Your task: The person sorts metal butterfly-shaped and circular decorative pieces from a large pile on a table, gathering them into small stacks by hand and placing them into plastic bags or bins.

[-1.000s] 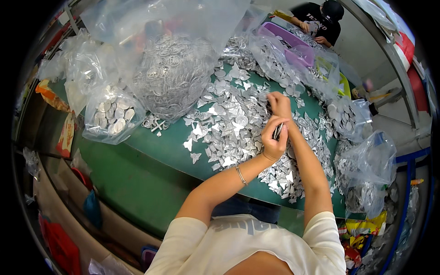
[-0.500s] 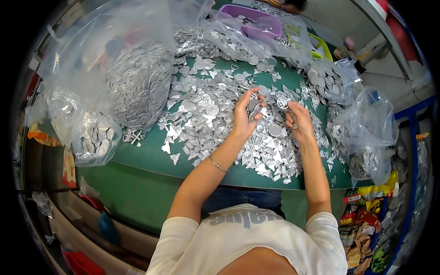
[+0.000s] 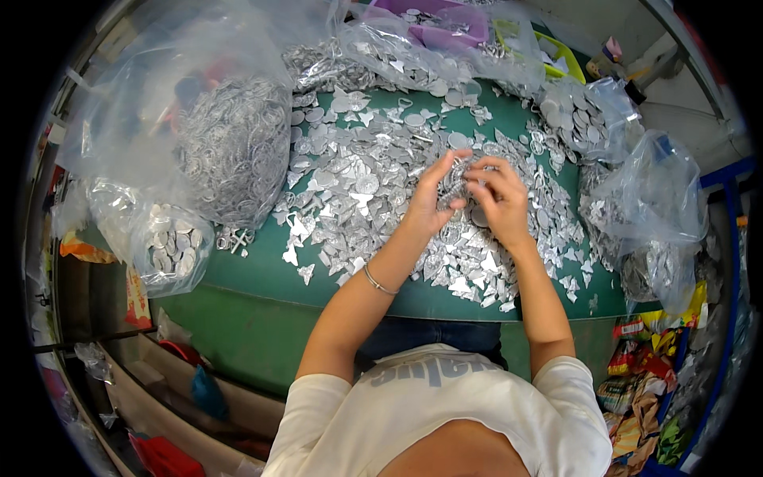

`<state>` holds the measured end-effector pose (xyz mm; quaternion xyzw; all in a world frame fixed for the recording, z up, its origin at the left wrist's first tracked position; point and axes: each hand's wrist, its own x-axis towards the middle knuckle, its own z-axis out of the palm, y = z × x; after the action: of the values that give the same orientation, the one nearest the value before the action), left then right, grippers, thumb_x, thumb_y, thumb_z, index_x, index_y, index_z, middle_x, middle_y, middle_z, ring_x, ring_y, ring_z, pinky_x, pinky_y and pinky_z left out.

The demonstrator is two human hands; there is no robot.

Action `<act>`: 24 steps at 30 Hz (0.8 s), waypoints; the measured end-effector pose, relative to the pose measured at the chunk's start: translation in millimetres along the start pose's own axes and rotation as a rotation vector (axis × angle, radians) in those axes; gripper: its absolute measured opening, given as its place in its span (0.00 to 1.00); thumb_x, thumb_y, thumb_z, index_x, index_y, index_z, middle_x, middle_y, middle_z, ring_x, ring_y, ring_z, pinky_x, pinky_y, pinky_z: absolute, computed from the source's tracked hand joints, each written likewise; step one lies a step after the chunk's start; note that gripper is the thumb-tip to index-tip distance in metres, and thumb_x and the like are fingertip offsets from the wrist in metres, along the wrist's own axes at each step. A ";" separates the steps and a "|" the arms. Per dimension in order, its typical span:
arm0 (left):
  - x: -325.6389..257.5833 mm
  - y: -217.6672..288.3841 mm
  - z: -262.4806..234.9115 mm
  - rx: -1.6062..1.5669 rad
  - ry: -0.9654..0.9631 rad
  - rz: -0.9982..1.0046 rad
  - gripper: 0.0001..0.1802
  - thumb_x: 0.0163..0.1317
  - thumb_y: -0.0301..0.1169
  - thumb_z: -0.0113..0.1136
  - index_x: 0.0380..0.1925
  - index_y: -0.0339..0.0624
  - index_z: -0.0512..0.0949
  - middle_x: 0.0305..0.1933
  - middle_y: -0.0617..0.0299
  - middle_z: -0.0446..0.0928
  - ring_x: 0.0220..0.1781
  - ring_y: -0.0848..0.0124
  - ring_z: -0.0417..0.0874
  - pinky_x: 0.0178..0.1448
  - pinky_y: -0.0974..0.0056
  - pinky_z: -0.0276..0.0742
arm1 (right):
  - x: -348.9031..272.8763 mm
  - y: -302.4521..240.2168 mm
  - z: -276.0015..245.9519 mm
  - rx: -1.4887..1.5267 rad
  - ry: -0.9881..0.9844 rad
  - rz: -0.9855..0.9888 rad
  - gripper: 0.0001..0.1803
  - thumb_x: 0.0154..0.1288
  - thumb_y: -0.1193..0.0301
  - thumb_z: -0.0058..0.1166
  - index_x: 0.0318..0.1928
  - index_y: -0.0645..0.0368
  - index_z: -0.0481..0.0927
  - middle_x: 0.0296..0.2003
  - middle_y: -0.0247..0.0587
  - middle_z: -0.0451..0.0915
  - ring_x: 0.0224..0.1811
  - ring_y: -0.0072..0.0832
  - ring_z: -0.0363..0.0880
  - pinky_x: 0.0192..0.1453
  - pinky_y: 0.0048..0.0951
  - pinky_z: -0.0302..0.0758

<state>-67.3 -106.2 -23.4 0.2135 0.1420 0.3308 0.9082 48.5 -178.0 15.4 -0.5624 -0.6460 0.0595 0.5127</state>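
Over the middle of a heap of small silver-grey metal pieces (image 3: pixel 350 179), my left hand (image 3: pixel 426 199) is cupped around a clump of metal charms (image 3: pixel 455 184), some with openwork. My right hand (image 3: pixel 505 203) is against the same clump from the right, thumb and fingers bent onto it. Which single piece the right fingertips pinch is hidden. Flat discs, stars and jagged shapes lie loose in the heap on the green tabletop (image 3: pixel 254 274).
A large clear bag of ring-like metal pieces (image 3: pixel 234 151) stands at left, beside a smaller bag of discs (image 3: pixel 171 250). Behind are a purple bin (image 3: pixel 469 36) and a yellow-green bin (image 3: pixel 568 60). More filled bags (image 3: pixel 652 207) line the right side.
My right hand, earlier apart and pinching a round openwork piece, has moved left to meet the clump in my left hand. The view has shifted slightly.
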 end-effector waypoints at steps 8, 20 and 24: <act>0.0 10.2 0.8 -0.320 0.033 0.083 0.17 0.62 0.36 0.50 0.50 0.47 0.66 0.37 0.60 0.68 0.37 0.71 0.70 0.18 0.77 0.59 | -4.8 12.6 -50.4 -0.161 -0.464 0.313 0.15 0.44 0.71 0.64 0.34 0.63 0.79 0.34 0.40 0.76 0.33 0.32 0.75 0.36 0.28 0.69; -2.9 6.1 1.8 -0.120 -0.016 0.049 0.15 0.59 0.29 0.49 0.48 0.46 0.66 0.31 0.60 0.65 0.34 0.71 0.67 0.15 0.77 0.58 | -12.7 41.9 -62.9 0.107 -0.146 0.467 0.10 0.51 0.72 0.59 0.33 0.64 0.78 0.23 0.30 0.74 0.24 0.15 0.65 0.28 0.19 0.63; -4.3 3.7 6.2 0.053 -0.092 0.080 0.16 0.59 0.30 0.51 0.48 0.42 0.67 0.30 0.59 0.68 0.31 0.70 0.70 0.14 0.78 0.56 | -10.7 62.2 -107.4 0.215 0.095 0.571 0.10 0.54 0.71 0.57 0.33 0.67 0.78 0.24 0.28 0.73 0.24 0.14 0.65 0.29 0.20 0.63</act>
<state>-70.0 -108.3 -15.7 0.2578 0.1004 0.3529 0.8938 166.6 -217.7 18.5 -0.6659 -0.4270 0.2428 0.5615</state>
